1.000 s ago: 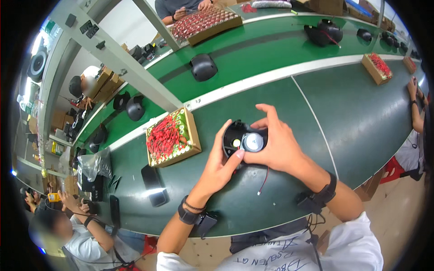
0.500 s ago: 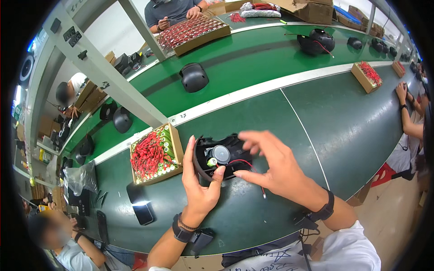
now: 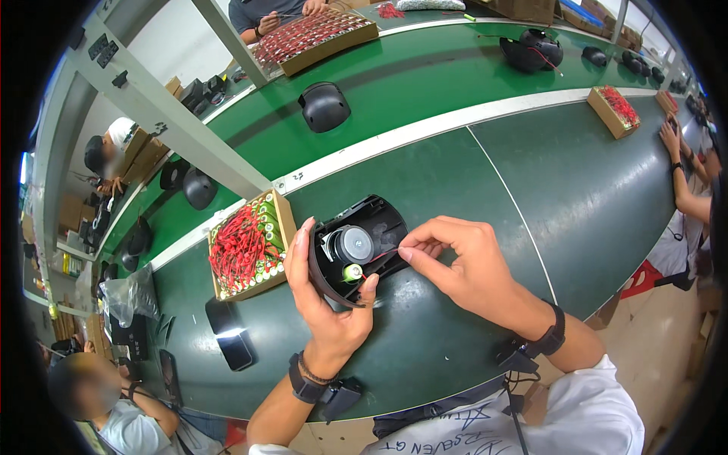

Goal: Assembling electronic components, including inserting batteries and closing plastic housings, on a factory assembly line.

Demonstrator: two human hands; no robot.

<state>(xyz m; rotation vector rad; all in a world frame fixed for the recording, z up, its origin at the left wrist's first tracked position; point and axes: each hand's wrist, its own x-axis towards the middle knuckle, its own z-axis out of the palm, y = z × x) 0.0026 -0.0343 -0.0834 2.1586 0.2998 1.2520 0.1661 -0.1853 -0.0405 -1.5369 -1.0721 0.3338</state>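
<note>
My left hand (image 3: 331, 327) is closed round the near left side of a black plastic housing (image 3: 385, 213), held tilted above the table with its hollow side up. Inside sit a round grey speaker (image 3: 354, 245) and, nearer my left thumb, a small green battery cell (image 3: 352, 273) with a white end. A thin red wire (image 3: 385, 254) runs from beside the cell to the housing's right edge. There my right hand (image 3: 472, 262) pinches it between thumb and forefinger. The wire's far end is hidden by the fingers.
Left of the housing stands a cardboard box (image 3: 286, 218) of green cells with red wires. A dark phone (image 3: 233, 350) lies in front of it. Beyond the white rail, a green conveyor belt (image 3: 409, 91) carries black shells (image 3: 324, 106). Other people sit at left, far side and right.
My right hand has come from open fingers over the housing to a pinch on the red wire at its right edge. The housing has tilted and shifted slightly left.
</note>
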